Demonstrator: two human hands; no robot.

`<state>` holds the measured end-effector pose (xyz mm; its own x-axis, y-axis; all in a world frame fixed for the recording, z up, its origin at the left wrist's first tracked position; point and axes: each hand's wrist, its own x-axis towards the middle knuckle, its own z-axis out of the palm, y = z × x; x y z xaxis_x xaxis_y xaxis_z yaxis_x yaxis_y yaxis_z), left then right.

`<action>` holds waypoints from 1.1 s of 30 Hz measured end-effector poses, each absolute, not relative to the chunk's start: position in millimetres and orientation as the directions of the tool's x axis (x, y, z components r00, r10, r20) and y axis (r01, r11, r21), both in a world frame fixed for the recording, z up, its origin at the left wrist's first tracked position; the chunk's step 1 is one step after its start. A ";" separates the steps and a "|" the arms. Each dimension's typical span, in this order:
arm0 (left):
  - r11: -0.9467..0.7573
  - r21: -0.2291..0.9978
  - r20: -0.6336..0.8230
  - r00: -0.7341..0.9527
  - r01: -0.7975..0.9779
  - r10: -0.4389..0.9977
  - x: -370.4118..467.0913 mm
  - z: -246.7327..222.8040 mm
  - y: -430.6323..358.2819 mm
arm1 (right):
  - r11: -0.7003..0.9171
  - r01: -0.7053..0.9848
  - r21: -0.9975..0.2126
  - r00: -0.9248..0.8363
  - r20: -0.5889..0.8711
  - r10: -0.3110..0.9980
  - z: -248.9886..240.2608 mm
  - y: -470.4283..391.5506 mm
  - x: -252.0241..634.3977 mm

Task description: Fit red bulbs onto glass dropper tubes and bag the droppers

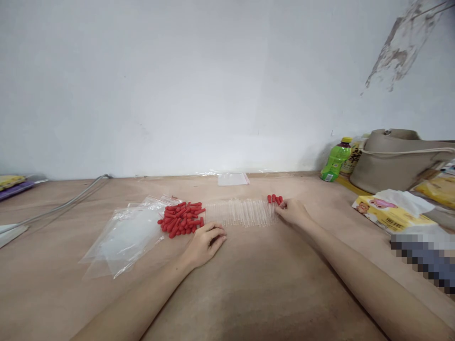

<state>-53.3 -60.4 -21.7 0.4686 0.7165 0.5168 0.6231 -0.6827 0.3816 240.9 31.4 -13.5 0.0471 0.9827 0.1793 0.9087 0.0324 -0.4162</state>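
Note:
A row of thin clear glass dropper tubes [245, 213] lies side by side on the table. At its right end, several red rubber bulbs [273, 198] sit at the far ends of tubes. My right hand [293, 211] is there, fingertips pinched on a dropper whose details the fingers partly hide. A heap of loose red rubber bulbs [181, 220] lies left of the row. Just in front of that heap, my left hand [206, 244] rests on the table, fingers loosely bent and apart, with nothing visible in them.
Clear zip bags [128, 234] lie left of the bulbs; a small white bag [232, 179] is by the wall. At right stand a green bottle [336, 160], a beige bag [387, 161] and a yellow tissue pack [391, 213]. A grey cable [74, 196] crosses the left side.

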 end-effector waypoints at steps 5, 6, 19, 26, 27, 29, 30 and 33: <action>-0.684 0.384 0.523 0.464 0.621 0.715 -53.2 -22.2 -60.2 | 0.004 0.927 -0.375 0.045 0.123 0.991 -13.5 32.9 238.9; -0.683 0.385 0.524 0.462 0.620 0.715 -53.1 -22.0 -60.4 | -0.003 0.930 -0.367 0.049 0.118 0.992 -13.9 33.2 238.2; -0.682 0.385 0.514 0.469 0.622 0.718 -52.0 -18.5 -61.7 | -0.063 0.940 -0.336 0.096 0.082 0.992 -4.4 36.1 243.5; -0.680 0.392 0.518 0.462 0.620 0.720 -52.4 -20.1 -61.5 | -0.061 0.933 -0.356 0.110 0.119 0.987 5.8 40.2 252.3; -0.680 0.391 0.518 0.462 0.621 0.720 -52.3 -20.0 -61.6 | -0.051 0.930 -0.364 0.104 0.127 0.986 5.5 39.8 251.2; -0.680 0.387 0.517 0.465 0.623 0.719 -52.0 -19.6 -61.8 | -0.017 0.926 -0.378 0.068 0.123 0.990 5.6 37.1 248.5; -0.681 0.385 0.516 0.466 0.623 0.718 -51.9 -19.4 -61.9 | 0.005 0.924 -0.383 0.040 0.111 0.993 6.4 35.0 247.2; -0.681 0.382 0.514 0.468 0.625 0.718 -51.9 -19.4 -62.0 | 0.058 0.916 -0.398 -0.043 0.047 0.998 12.3 27.4 244.8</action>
